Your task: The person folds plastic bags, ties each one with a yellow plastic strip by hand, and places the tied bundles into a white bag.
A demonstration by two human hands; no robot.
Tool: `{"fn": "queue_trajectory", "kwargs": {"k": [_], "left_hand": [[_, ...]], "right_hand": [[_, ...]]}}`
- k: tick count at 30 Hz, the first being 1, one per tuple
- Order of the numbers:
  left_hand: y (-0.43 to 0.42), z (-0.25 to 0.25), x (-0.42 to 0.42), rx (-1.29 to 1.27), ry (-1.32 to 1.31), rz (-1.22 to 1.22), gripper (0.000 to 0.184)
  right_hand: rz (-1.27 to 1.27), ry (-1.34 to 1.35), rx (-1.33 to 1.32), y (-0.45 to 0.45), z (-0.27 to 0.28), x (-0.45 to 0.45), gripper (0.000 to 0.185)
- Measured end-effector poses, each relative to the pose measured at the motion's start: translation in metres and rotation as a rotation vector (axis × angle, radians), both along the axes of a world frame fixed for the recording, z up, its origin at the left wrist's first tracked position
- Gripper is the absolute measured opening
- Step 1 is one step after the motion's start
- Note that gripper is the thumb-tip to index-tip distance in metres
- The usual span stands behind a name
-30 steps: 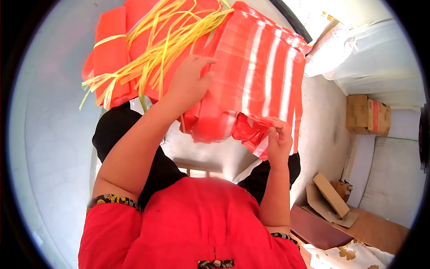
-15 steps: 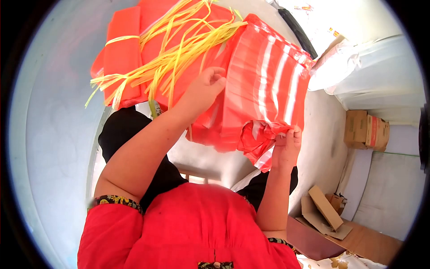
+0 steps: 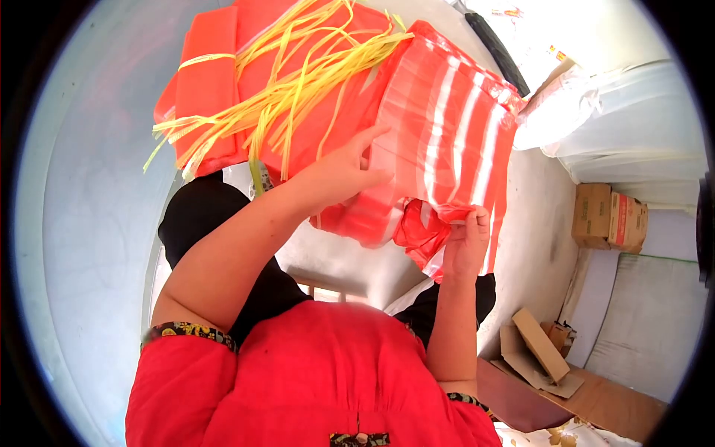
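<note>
So on my feed the main thing was a glossy red plastic sheet with bright white bands (image 3: pixel 465 130), layered up and spread out in front of the wearer's knees. My read was that it'd handle super light and floppy: soft film, no stiffness at all, probably slippery between layers and easy enough to tear or stretch if you yanked it. I figured the best hold was a thumb-and-finger pinch right at the near edge, since the flat middle gave you nothing to grab. The lower edge had a crumpled red plastic fold (image 3: pixel 421 229), and that looked like decent purchase too.

Fingers next. The bare right hand (image 3: pixel 466 240) had its thumb and fingers closed in a pinch on the sheet's near edge, just beside that fold. The bare left hand (image 3: pixel 350 168) held nothing I could make out: thumb and forefinger were wide apart over the sheet's left part, though I honestly couldn't tell from that angle if the tips were pressing on it.

Farther left, a loose bunch of flat yellow plastic strips (image 3: pixel 313 83) lay across more red plastic, next to a folded red plastic bundle (image 3: pixel 206 95) with a yellow strip around it.
</note>
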State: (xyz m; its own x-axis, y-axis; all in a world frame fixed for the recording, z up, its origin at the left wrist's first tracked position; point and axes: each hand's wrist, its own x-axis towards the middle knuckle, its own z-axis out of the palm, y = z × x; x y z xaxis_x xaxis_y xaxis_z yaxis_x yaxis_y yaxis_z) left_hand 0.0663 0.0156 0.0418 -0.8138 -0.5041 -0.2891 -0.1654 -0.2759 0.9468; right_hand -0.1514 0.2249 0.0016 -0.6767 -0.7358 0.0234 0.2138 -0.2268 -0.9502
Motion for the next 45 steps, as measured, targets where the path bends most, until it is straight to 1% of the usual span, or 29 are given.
{"fn": "queue_trajectory", "kwargs": {"k": [2, 3, 5, 6, 8, 9, 12, 15, 18, 19, 23, 25, 26, 28, 29, 31, 32, 34, 35, 38, 39, 42, 45], "left_hand": [[0.0, -0.014, 0.006, -0.125, 0.074, -0.054, 0.059], [0.0, -0.024, 0.008, -0.045, 0.08, -0.095, 0.054], [-0.001, -0.043, 0.01, 0.117, 0.091, -0.175, 0.045], [-0.002, -0.033, 0.014, 0.142, 0.009, -0.205, 0.043], [-0.005, -0.004, 0.025, 0.192, -0.152, -0.268, 0.041], [-0.003, -0.003, 0.026, 0.225, -0.125, -0.227, 0.04], [0.002, -0.005, 0.027, 0.321, -0.045, -0.143, 0.037], [0.002, -0.014, 0.024, 0.394, 0.018, -0.127, 0.037], [0.002, -0.015, 0.022, 0.413, 0.039, -0.134, 0.038], [0.002, -0.015, 0.023, 0.421, 0.037, -0.14, 0.038], [0.003, 0.0, 0.025, 0.385, -0.034, -0.124, 0.034], [0.002, -0.016, 0.025, 0.31, 0.007, -0.137, 0.031], [0.001, -0.021, 0.025, 0.272, 0.026, -0.144, 0.03], [-0.002, -0.009, 0.028, 0.159, -0.086, -0.17, 0.028], [-0.003, -0.005, 0.028, 0.102, -0.142, -0.183, 0.028], [-0.002, -0.007, 0.025, -0.071, -0.151, -0.108, 0.028], [-0.001, -0.007, 0.023, -0.158, -0.154, -0.071, 0.029], [-0.003, -0.003, 0.021, -0.468, -0.196, -0.089, 0.028], [-0.003, -0.001, 0.021, -0.623, -0.216, -0.098, 0.028], [-0.003, -0.009, 0.015, -1.01, -0.191, -0.008, 0.027], [-0.003, -0.012, 0.011, -1.044, -0.16, 0.016, 0.026], [-0.003, -0.017, -0.004, -1.148, -0.096, 0.066, 0.022], [0.001, -0.018, -0.02, -1.256, -0.112, 0.074, 0.017]], "right_hand": [[-0.029, 0.013, 0.091, -0.003, 0.005, 0.012, 0.014], [-0.039, 0.079, 0.108, 0.001, -0.01, 0.007, 0.014], [-0.063, 0.165, 0.184, 0.005, -0.008, 0.011, 0.011], [-0.073, 0.208, 0.223, 0.006, -0.005, 0.014, 0.011], [-0.05, 0.748, 0.3, 0.003, 0.001, 0.024, 0.016], [-0.038, 1.018, 0.335, 0.001, 0.005, 0.03, 0.02], [0.071, 1.456, 0.358, -0.019, 0.01, 0.052, 0.039], [0.013, 1.524, 0.289, -0.042, 0.001, 0.082, 0.05], [0.064, 1.464, 0.021, -0.048, -0.016, 0.092, 0.05], [0.014, 1.546, -0.019, -0.049, -0.015, 0.092, 0.046], [0.097, 1.594, -0.172, -0.047, 0.004, 0.096, 0.037], [0.135, 1.592, -0.197, -0.047, 0.012, 0.099, 0.033], [0.134, 1.565, -0.159, -0.044, 0.015, 0.1, 0.034], [0.131, 1.51, -0.081, -0.038, 0.021, 0.1, 0.036], [0.1, 1.448, -0.074, -0.04, 0.023, 0.098, 0.034], [0.038, 1.324, -0.055, -0.042, 0.026, 0.092, 0.03], [0.016, 1.109, 0.094, -0.038, 0.029, 0.091, 0.028], [-0.029, 0.664, 0.369, -0.03, 0.035, 0.087, 0.025], [-0.085, 0.558, 0.33, -0.032, 0.026, 0.078, 0.03], [-0.142, 0.515, 0.257, -0.036, 0.025, 0.056, 0.041], [-0.129, 0.541, 0.375, -0.033, 0.026, 0.048, 0.046], [-0.113, 0.383, 0.32, -0.03, 0.027, 0.041, 0.042], [-0.121, 0.467, 0.342, -0.028, 0.019, 0.027, 0.041]]}}
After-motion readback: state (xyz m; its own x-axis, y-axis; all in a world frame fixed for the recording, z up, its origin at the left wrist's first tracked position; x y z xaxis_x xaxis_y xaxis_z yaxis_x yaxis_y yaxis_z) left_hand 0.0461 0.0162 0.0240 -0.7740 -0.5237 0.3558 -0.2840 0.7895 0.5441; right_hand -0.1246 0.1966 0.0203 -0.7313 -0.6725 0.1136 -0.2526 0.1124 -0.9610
